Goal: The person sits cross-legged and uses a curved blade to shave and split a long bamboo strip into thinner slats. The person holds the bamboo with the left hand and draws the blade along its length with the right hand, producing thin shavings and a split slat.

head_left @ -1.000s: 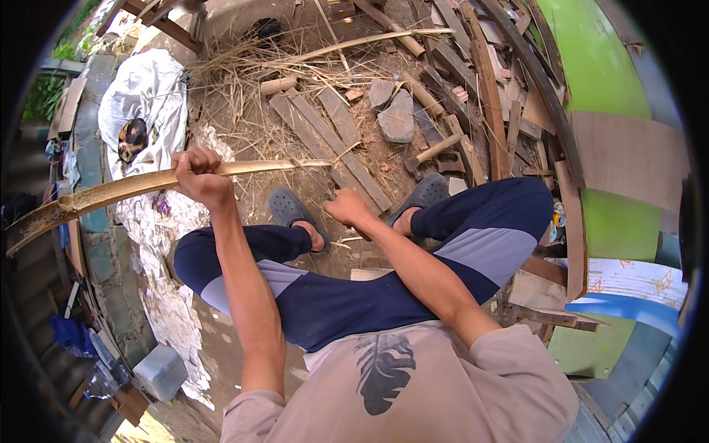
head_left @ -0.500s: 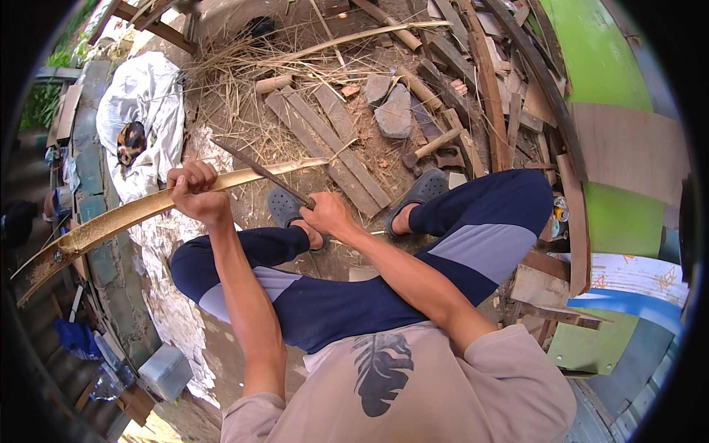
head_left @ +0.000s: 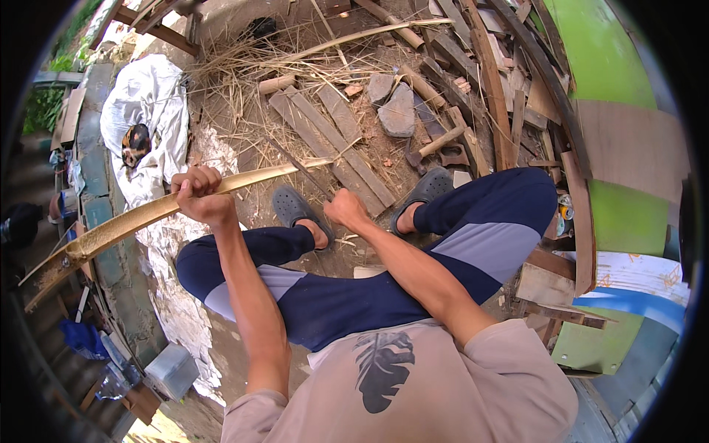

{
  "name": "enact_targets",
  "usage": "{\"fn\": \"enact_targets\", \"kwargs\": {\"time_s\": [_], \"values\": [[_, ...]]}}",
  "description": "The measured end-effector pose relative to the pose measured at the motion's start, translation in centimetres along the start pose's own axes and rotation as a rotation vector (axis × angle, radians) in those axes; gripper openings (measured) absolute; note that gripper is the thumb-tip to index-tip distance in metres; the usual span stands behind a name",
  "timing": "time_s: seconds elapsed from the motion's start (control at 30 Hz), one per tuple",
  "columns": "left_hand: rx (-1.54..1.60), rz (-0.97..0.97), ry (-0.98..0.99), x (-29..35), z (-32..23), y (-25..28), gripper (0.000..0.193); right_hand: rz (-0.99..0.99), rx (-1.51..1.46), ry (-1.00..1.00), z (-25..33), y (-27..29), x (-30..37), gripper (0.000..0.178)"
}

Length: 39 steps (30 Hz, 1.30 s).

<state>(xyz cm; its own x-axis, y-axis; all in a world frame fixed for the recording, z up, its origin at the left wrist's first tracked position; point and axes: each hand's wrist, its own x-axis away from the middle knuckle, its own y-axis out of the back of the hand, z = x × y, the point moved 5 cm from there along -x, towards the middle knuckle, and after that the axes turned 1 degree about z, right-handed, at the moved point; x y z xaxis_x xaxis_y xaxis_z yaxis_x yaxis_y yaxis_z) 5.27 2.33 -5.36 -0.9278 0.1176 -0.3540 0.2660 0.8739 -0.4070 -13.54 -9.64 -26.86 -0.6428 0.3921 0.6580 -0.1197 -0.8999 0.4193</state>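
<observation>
My left hand (head_left: 201,196) is wrapped around a long split bamboo strip (head_left: 136,216). The strip slants from the lower left, where its wide, curved end lies, up to a thin tip above my shoes. My right hand (head_left: 346,207) is closed on the handle of a long, dark knife (head_left: 290,159); my fingers mostly cover the handle. Its narrow blade points up and left, crossing the strip near the thin end. Contact between edge and bamboo is too fine to make out.
Ahead lie wooden planks (head_left: 332,148), a grey stone (head_left: 397,111), a wooden-handled hammer (head_left: 442,141) and bamboo shavings (head_left: 229,81). A patchy-coated cat (head_left: 135,144) rests on white cloth (head_left: 159,85) at left. Scrap wood (head_left: 496,96) is piled at right; a clear plastic box (head_left: 171,371) stands lower left.
The knife has slid right along the bamboo toward its thin tip, and my right hand has shifted slightly right with it. My left hand keeps its grip almost in place.
</observation>
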Motion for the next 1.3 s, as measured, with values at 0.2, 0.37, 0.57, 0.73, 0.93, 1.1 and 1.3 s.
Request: {"fn": "enact_targets", "kwargs": {"time_s": [0.2, 0.37, 0.57, 0.73, 0.93, 1.1, 1.3], "values": [[-0.014, -0.003, -0.002, 0.1, -0.1, 0.0, 0.022, -0.008, -0.006, 0.266, 5.4, 1.4, 4.0, 0.038], [0.007, -0.020, 0.005, -0.3, 0.0, -0.2, 0.020, -0.006, 0.047, -0.006, -0.8, 0.5, -1.7, 0.037], [0.020, 0.048, -0.002, 0.0, 0.3, -0.9, 0.020, 0.010, -0.005, 0.162, 5.5, 1.5, 3.3, 0.032], [0.008, 0.034, 0.001, 0.0, 0.3, -2.0, 0.022, 0.027, 0.061, -0.131, -7.1, -0.7, -4.3, 0.037], [-0.029, 0.035, -0.022, -0.5, 0.6, -1.8, 0.023, 0.027, 0.066, 0.079, 1.8, 0.8, 0.0, 0.039], [0.036, 0.070, 0.022, -0.9, 0.8, -1.7, 0.021, 0.168, -0.101, -0.381, -8.4, -2.4, -4.5, 0.039], [0.031, 0.030, 0.002, -1.0, 0.6, -1.2, 0.022, 0.059, 0.049, -0.226, -6.3, -1.4, -3.5, 0.044]]}}
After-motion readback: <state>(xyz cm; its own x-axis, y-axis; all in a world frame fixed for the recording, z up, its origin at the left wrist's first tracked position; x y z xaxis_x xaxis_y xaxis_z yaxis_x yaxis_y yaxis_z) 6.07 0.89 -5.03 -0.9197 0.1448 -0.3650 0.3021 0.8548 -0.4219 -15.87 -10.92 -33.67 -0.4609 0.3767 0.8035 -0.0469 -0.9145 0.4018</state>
